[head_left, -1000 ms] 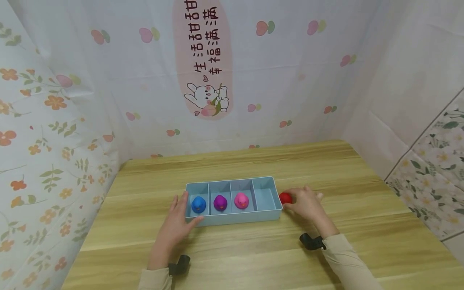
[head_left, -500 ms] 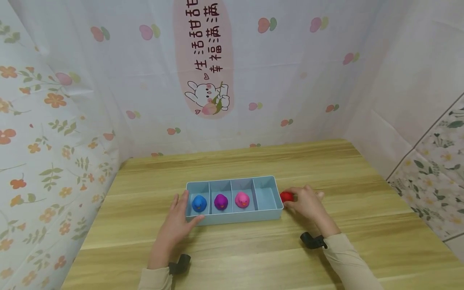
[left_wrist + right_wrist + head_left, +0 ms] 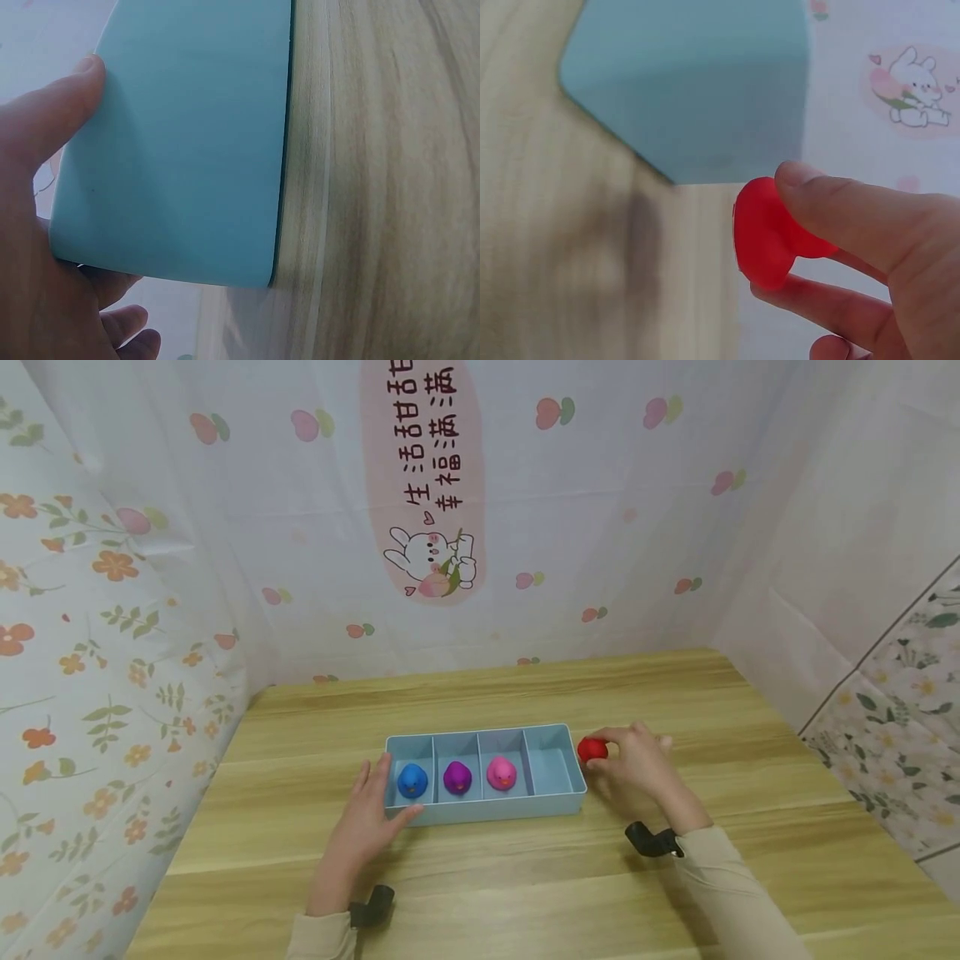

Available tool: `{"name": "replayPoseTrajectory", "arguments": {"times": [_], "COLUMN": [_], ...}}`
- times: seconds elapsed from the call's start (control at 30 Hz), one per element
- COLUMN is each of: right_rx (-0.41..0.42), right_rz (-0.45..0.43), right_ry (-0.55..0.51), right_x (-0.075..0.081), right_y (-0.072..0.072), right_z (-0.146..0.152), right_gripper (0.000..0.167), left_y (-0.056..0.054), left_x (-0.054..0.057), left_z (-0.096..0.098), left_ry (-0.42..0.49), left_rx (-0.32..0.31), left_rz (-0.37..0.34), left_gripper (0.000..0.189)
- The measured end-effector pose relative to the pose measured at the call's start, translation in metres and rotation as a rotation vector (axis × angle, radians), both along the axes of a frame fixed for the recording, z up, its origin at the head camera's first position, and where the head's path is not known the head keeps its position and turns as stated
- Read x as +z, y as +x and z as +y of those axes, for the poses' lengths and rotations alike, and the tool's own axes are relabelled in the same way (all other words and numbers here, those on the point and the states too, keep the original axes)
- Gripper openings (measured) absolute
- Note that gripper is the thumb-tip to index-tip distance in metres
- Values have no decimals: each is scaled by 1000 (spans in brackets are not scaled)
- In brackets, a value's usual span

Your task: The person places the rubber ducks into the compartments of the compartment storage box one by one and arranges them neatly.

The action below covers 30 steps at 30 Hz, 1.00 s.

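Observation:
A light blue box [image 3: 480, 811] with a row of compartments stands on the table. Inside it sit a blue rubber duck [image 3: 412, 782], a purple rubber duck [image 3: 457, 778] and a pink rubber duck [image 3: 501, 773], each in its own compartment; the rightmost one holds nothing. My left hand [image 3: 365, 827] grips the box's left end, its thumb on the front rim in the left wrist view. Beyond the right end, my right hand [image 3: 637, 764] pinches a red rubber duck [image 3: 763, 232] between thumb and fingers, raised off the table just outside the box wall.
The wooden table [image 3: 495, 885] reaches back to a printed cloth [image 3: 562, 527] hung behind it. Patterned cloth also hangs at left and right. Each wrist carries a black camera mount [image 3: 651, 840].
My right hand has lifted the red rubber duck upward from the table beside the box. The left hand and the box have stayed in place.

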State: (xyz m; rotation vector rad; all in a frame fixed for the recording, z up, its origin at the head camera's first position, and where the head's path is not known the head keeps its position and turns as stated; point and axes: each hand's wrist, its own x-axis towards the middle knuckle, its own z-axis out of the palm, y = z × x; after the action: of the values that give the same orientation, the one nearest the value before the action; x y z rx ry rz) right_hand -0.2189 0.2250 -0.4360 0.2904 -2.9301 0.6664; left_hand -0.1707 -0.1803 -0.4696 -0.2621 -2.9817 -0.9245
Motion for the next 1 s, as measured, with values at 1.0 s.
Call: {"name": "replayPoseTrajectory", "arguments": {"times": [1.0], "right_rx": [178], "right_rz": [48], "right_ry": [67], "right_x": [13], "right_y": [-9], "right_z": [-47], "right_gripper": [35], "left_y": [-1], "left_x": [-2], "left_z": [-2], "left_ry": [6], "left_rx": [-8], "left_rz": [0], "left_gripper": [97]}}
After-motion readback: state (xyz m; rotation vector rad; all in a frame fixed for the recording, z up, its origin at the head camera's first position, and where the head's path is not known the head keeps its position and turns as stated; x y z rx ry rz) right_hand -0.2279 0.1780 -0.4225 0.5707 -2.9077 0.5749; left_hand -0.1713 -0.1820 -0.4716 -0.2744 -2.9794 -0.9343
